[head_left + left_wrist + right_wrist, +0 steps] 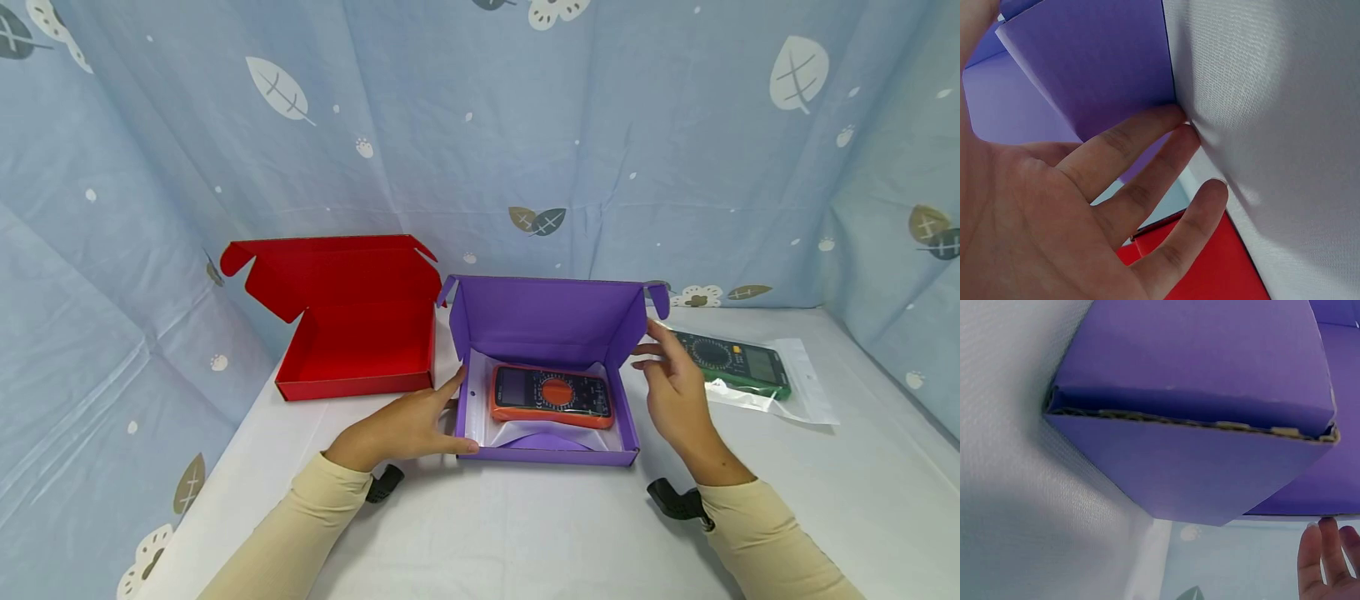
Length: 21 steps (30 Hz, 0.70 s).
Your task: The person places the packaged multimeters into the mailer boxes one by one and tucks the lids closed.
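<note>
A purple cardboard box [551,457] stands with its lid [547,317] raised at the back. Inside it lies an orange-and-black multimeter [553,396] in a clear plastic bag [482,417]. My left hand [412,425] rests at the box's left side, thumb by the front corner; in the left wrist view its extended fingers [1141,194] reach along the side wall near the tabletop. At the lid's right edge is my right hand [675,396]. In the right wrist view its straight fingertips [1330,540] touch the lid's edge.
To the left a red cardboard box [352,387] stands with its lid up. A bagged green multimeter [750,367] lies right of the purple box, partly behind my right hand. Behind the white table [525,533] hangs a blue patterned curtain [450,125].
</note>
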Tool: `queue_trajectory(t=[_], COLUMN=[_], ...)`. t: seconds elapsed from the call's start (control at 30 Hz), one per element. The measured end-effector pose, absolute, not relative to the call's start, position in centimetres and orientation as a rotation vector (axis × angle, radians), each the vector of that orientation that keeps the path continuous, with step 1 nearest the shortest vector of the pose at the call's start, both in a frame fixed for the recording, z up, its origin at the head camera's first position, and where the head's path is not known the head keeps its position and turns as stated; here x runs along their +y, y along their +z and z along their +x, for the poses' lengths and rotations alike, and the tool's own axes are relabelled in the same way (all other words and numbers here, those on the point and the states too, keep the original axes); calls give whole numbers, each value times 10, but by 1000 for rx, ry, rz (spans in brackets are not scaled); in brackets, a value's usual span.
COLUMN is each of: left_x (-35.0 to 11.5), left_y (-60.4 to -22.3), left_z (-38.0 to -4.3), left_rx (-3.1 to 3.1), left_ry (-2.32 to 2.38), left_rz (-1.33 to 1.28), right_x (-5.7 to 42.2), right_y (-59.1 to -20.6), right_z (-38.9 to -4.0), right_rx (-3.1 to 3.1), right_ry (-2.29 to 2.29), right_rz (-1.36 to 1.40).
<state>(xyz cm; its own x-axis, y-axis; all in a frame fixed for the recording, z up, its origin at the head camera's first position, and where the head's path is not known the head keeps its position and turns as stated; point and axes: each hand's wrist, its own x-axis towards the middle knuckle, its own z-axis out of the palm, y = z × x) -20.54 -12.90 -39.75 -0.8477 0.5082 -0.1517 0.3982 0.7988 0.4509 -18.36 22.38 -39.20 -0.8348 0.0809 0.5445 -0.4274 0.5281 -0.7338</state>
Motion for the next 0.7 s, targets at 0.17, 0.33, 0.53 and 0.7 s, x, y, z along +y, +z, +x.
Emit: queue_trajectory(t=[0.17, 0.33, 0.53, 0.7], left_x=[-128, -126, -125, -124], left_y=[-397, -397, -391, -385], left_z=[-205, -205, -205, -206], left_rx=[2732, 2753, 2906, 3124], left_ry=[586, 573, 597, 798], left_rz=[696, 651, 645, 580], right_x=[224, 225, 225, 224], right_y=[-392, -393, -395, -395], right_z=[-184, -184, -184, -185], right_rx=[-2246, -2230, -2218, -2220], right_ry=[1284, 1299, 1316, 1318], right_rz=[302, 313, 327, 330])
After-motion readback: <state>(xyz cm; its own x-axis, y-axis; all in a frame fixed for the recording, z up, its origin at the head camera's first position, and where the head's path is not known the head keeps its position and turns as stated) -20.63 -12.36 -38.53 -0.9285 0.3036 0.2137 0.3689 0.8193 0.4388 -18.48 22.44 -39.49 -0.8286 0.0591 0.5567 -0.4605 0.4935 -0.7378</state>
